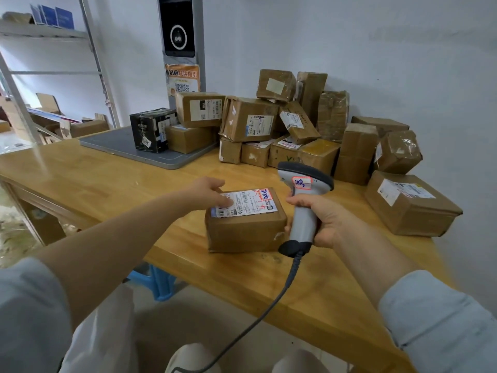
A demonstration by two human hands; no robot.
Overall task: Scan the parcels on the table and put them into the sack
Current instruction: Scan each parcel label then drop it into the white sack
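A brown cardboard parcel (246, 230) with a white shipping label on top lies near the front edge of the wooden table (107, 179). My left hand (208, 192) rests on the parcel's top left, thumb on the label and fingers over the far edge. Just right of the parcel, my right hand (320, 219) grips the handle of a grey corded barcode scanner (304, 200), its head raised above the parcel's right end. A white sack (102, 335) lies below the table edge at my lap.
Several taped cardboard parcels (295, 125) are heaped at the back of the table against the wall, with one larger box (408, 203) at the right edge. A grey flat pad (115, 146) carries a black box (152, 129) and more parcels. A metal shelf (48, 33) stands at left.
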